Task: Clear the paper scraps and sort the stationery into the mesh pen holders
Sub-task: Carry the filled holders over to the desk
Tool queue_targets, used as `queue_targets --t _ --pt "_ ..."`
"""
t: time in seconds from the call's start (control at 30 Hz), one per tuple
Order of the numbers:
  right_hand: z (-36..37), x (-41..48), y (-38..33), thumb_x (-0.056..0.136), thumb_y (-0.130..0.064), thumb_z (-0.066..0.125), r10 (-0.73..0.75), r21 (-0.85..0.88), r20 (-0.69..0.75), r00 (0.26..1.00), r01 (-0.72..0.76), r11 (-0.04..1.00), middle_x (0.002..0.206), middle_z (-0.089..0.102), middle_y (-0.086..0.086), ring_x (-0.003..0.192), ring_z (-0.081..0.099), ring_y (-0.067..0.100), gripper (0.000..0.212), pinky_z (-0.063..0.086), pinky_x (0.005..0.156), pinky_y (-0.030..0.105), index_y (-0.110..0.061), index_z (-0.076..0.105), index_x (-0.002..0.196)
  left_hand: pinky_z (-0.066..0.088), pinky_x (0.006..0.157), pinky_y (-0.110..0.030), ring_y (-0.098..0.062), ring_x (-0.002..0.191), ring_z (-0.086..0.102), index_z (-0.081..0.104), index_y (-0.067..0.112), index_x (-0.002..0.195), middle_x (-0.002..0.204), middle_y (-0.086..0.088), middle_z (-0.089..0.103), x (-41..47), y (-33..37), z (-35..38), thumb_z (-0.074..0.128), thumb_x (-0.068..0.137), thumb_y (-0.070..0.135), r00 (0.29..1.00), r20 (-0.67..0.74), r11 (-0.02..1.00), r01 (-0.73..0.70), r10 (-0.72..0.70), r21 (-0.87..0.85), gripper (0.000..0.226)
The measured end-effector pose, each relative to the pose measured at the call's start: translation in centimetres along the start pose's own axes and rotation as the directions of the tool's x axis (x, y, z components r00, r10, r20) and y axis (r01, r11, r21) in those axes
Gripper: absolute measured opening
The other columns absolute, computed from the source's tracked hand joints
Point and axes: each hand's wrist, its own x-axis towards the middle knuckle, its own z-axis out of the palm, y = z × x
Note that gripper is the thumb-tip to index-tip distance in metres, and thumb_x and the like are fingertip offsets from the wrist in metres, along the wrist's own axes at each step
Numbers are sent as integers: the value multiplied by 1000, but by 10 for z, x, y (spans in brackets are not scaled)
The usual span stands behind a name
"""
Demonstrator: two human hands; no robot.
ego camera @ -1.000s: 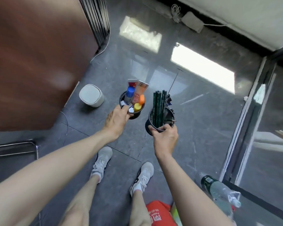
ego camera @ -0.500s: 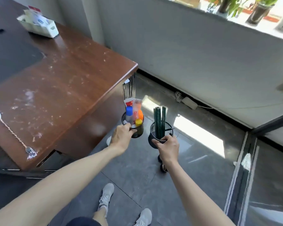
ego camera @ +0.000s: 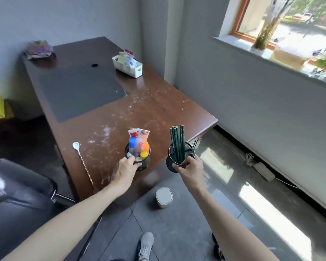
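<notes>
- Both holders had come up from over the floor toward the desk (ego camera: 158, 110), and the whole view had swung up with them, so the desk lay ahead and no longer off to the left.
- By my reckoning the sorting was finished and what remained was setting the holders down. The bottles (ego camera: 133, 147) stood in the left holder (ego camera: 139, 162) and the green pencils (ego camera: 176, 142) in the right holder (ego camera: 172, 162).
- Pale scraps (ego camera: 102, 142) still flecked the wood toward the near edge, so the clearing looked only partly done.
- The left hand (ego camera: 123, 172) grasped the left holder, thumb hooked over the rim and fingers round the wall. That holder sat over the desk's near edge, though I could not tell whether it rested on the wood or hung just above it.
- The right hand (ego camera: 189, 166) was clenched round the right holder, thumb over the rim beside the pencils. This one seemed to hang off the near edge, over the floor and clear of the desk.
- The two holders were near each other but apart, both upright.
- A spoon (ego camera: 76, 146) lay by the desk's left edge, a white tray (ego camera: 127, 70) at the far edge, and a bin (ego camera: 164, 196) stood on the floor below the hands.
</notes>
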Motion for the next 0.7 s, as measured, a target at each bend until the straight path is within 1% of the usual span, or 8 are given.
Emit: queue_targets --t 0.07,0.13,0.23,0.37,0.47,0.53,0.6,0.7 --pt "24 15 -20 67 -17 82 -28 -17 55 998 29 999 83 44 -1 91 44 22 38 27 64 16 -20 46 56 48 64 -39 -39 82 61 65 4 94 87 -19 64 14 -23 -9 66 86 29 998 -19 998 55 -55 0 26" --pt "49 30 -32 65 -18 83 -48 -26 89 995 50 998 86 47 1 92 47 24 40 29 69 19 -23 45 55 49 64 -40 -38 82 62 66 5 97 86 -19 65 25 -43 -16 65 86 30 997 -34 996 73 -72 40 27" --pt "79 47 -45 60 -19 85 -58 -48 125 990 64 997 83 48 -2 89 52 25 45 33 70 22 -30 43 51 46 66 -40 -38 83 62 64 4 98 86 -19 65 38 -65 -20 64 87 30 993 -40 991 117 -115 67 28" --pt "113 67 -55 61 -20 85 -41 -84 199 979 59 995 85 50 -3 90 54 26 39 36 72 25 -28 48 52 46 66 -40 -38 82 62 63 3 96 85 -19 64 53 -87 -23 63 88 28 984 -52 985 171 -169 36 26" --pt "136 77 -63 60 -17 84 -40 -81 222 974 59 995 94 54 1 96 54 30 34 41 77 28 -24 52 55 47 66 -38 -36 82 61 61 4 98 89 -18 63 62 -96 -24 59 91 28 976 -53 977 210 -209 22 25" --pt "148 81 -66 61 -16 84 -40 -90 239 970 63 994 100 56 6 99 54 30 30 42 79 28 -21 54 57 47 66 -37 -35 82 61 61 5 97 91 -16 64 67 -99 -22 58 92 29 973 -52 975 224 -224 2 24" --pt "159 85 -68 61 -16 84 -53 -99 256 965 81 992 106 58 11 102 53 31 32 44 82 31 -24 53 55 47 66 -37 -33 82 62 60 6 97 91 -15 65 69 -100 -19 58 92 29 973 -44 974 225 -225 0 23" --pt "171 89 -73 61 -15 84 -66 -104 267 961 97 990 111 58 14 107 53 33 40 47 87 38 -31 48 53 45 64 -36 -33 81 61 60 5 101 91 -15 63 72 -102 -14 56 93 28 979 -31 978 205 -204 42 25"
